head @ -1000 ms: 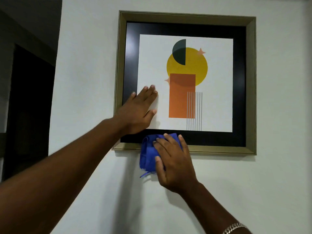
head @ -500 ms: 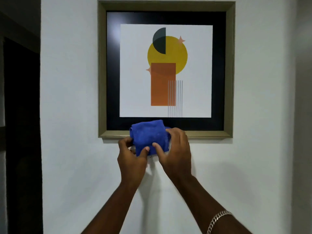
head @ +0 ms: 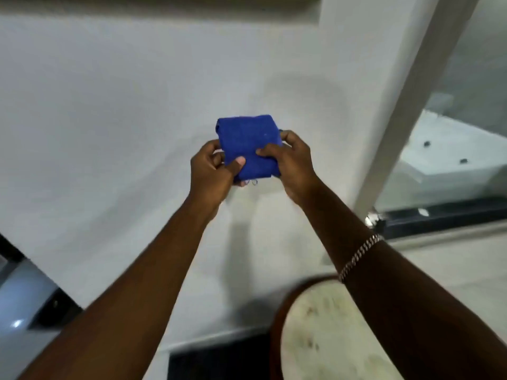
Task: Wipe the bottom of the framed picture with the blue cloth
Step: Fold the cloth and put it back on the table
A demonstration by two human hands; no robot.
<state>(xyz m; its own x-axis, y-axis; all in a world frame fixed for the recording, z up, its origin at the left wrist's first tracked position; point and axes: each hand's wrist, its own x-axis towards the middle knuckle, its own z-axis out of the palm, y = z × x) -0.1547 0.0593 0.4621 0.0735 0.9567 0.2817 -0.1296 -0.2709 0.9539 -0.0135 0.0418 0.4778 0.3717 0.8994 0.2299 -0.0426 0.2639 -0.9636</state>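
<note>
While your left hand (head: 210, 174) pinches the folded blue cloth (head: 249, 146) at its lower left, thumb on front, your right hand (head: 293, 163) clamps the right edge, fingers curled behind. It's up between both hands, before the white wall (head: 109, 119), standing upright, flat face toward you, slightly taller than wide.

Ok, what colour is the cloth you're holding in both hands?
Solid deep blue, no pattern; the cloth is folded into a square. Only the head view shows it.
</note>
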